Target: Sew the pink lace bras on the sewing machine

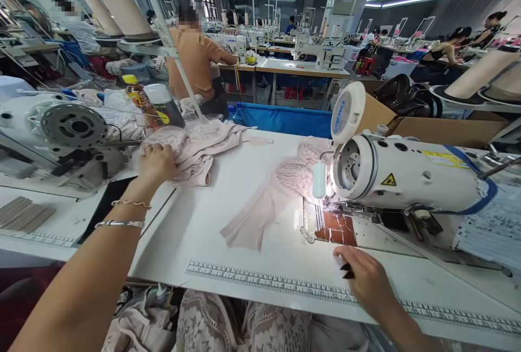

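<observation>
Lace fabric (291, 177) at sewing machine (419, 170), centre-right, completion unclear; more under left hand (156, 164); right hand (363, 272) curled; grips unclear.

Passage over tabletop (199, 216); sewing machine (423, 173) in the way rightward
</observation>
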### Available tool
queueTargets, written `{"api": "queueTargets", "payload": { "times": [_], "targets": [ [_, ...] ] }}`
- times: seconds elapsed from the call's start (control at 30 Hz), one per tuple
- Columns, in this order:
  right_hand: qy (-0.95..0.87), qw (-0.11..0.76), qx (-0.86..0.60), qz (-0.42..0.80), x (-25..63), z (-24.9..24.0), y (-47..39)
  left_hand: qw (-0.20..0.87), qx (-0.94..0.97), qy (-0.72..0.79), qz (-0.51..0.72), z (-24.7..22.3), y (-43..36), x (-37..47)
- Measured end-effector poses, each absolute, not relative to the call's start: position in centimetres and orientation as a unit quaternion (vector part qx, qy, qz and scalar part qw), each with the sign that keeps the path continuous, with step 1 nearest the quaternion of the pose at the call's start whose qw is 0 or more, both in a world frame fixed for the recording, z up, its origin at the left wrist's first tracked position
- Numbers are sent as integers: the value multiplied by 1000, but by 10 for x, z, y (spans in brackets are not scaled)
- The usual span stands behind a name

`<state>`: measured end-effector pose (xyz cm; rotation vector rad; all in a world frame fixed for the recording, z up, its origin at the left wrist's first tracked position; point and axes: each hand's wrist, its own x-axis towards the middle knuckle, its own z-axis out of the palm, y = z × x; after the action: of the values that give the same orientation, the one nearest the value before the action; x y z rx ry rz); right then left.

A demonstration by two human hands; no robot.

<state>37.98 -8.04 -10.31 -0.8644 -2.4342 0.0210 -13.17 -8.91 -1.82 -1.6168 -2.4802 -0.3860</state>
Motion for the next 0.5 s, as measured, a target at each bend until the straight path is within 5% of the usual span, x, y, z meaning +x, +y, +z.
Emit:
{"api": "queueTargets", "payload": {
  "times": [0.23,0.37,0.43,0.5],
  "targets": [
    [-879,341,-328,48,384,-105,-83,231,-502,-817,-167,7,-87,-119],
    [-806,440,-352,183,369,-76,-91,476,-553,-539,-421,8,-105,-67],
    [-785,447,-310,297,353,-53,-95,424,-634,-394,-513,1,-122,-25],
    [-793,367,-238,424,337,-32,-98,265,-722,-383,-513,-11,-135,14]
  ]
}}
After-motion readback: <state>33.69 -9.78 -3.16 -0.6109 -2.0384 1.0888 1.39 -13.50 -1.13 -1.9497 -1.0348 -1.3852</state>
